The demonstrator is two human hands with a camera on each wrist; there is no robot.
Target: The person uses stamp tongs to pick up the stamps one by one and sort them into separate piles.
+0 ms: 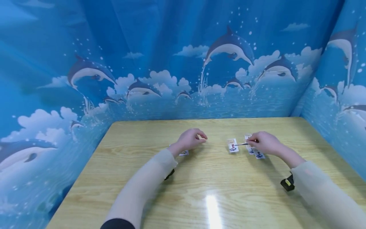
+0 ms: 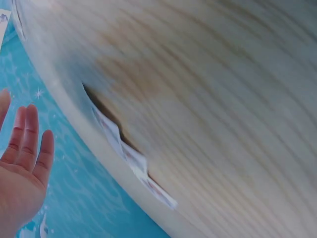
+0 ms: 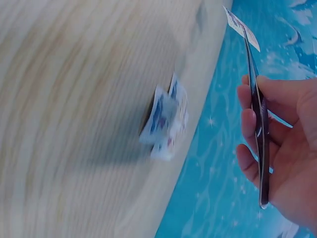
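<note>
My right hand (image 1: 264, 143) grips a pair of metal tweezers (image 3: 261, 134) between thumb and fingers. The tweezer tips pinch a small white paper card (image 1: 232, 142) with a coloured print, which appears raised above the table in the right wrist view. Beneath and beside that hand lies an overlapping group of similar printed cards (image 3: 161, 119), partly covered by the hand in the head view. My left hand (image 1: 192, 139) hovers over the table with loosely bent fingers and holds nothing. More cards (image 2: 131, 153) lie below the left wrist, mostly hidden by it in the head view.
The wood-grain table (image 1: 183, 190) runs back to a blue dolphin-print curtain (image 1: 160, 41), which also stands along the left and right sides. A bright light reflection (image 1: 213, 210) shows on the tabletop near the front.
</note>
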